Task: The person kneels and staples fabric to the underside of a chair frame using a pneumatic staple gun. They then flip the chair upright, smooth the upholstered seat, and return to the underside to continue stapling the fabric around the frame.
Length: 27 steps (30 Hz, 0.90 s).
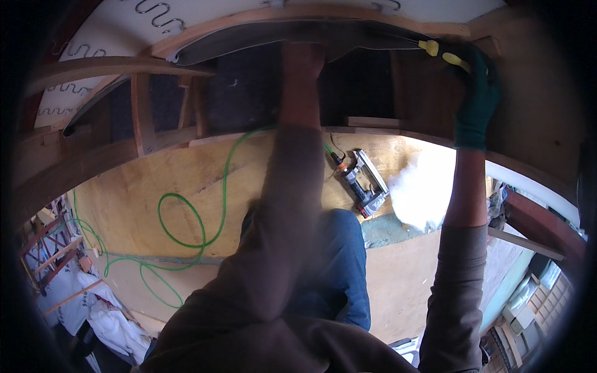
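My right hand [479, 93], in a green glove, is closed around a yellow-handled hand tool [429, 47] at the upper right. The tool's thin shaft points left along a strip of dark fabric [249, 38]; its exact kind is unclear. The fabric hangs under the curved wooden rail of a furniture frame [143, 112]. My left hand [303, 57] is bare and reaches up to the fabric at the top middle. Its fingers are hidden there, and the arm is blurred.
Below the frame, a staple gun [365, 183] lies on a plywood surface [130, 193], attached to a looping green air hose [225, 199]. White stuffing [423, 186] sits beside it. Zigzag springs [155, 13] show at the upper left. White cloth or bags [115, 326] lie lower left.
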Each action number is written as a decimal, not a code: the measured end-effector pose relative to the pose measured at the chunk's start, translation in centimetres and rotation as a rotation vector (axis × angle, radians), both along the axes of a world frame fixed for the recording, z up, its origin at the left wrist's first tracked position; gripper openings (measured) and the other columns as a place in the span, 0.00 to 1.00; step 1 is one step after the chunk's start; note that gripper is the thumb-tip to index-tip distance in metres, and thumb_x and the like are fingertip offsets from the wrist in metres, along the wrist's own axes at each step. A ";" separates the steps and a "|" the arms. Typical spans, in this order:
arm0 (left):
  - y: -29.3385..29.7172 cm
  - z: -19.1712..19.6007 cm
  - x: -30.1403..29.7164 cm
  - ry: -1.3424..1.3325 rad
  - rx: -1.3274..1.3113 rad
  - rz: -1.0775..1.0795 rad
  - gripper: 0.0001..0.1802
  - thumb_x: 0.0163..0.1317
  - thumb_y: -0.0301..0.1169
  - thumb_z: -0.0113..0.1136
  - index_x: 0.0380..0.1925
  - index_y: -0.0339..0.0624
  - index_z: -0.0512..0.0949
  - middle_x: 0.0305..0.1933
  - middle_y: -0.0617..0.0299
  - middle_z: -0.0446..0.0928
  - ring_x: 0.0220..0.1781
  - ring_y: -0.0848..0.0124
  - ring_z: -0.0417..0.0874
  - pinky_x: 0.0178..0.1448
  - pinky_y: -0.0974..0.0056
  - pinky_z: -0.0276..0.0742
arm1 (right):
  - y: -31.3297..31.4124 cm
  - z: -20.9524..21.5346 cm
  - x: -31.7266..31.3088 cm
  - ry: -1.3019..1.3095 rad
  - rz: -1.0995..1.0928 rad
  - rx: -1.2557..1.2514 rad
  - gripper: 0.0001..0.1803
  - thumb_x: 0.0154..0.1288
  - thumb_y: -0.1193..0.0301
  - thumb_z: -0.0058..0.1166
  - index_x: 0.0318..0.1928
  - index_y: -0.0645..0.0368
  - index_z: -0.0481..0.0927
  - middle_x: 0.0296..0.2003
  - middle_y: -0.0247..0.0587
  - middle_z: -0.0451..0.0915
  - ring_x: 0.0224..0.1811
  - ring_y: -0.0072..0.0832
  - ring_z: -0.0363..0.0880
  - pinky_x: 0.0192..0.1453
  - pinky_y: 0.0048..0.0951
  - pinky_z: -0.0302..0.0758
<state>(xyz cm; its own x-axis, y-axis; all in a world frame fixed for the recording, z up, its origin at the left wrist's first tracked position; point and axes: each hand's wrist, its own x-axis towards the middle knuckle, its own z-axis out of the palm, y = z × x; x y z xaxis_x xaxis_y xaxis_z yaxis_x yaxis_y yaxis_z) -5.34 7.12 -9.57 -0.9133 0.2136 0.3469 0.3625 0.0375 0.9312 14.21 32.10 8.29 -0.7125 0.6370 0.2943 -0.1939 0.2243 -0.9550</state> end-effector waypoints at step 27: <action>0.7 3.7 2.0 -0.517 1.123 -0.340 0.25 0.75 0.45 0.60 0.67 0.49 0.73 0.66 0.60 0.77 0.69 0.60 0.76 0.73 0.50 0.73 | -0.6 2.2 -0.4 0.061 0.176 -0.038 0.18 0.79 0.63 0.55 0.61 0.58 0.83 0.58 0.43 0.82 0.61 0.34 0.82 0.64 0.36 0.84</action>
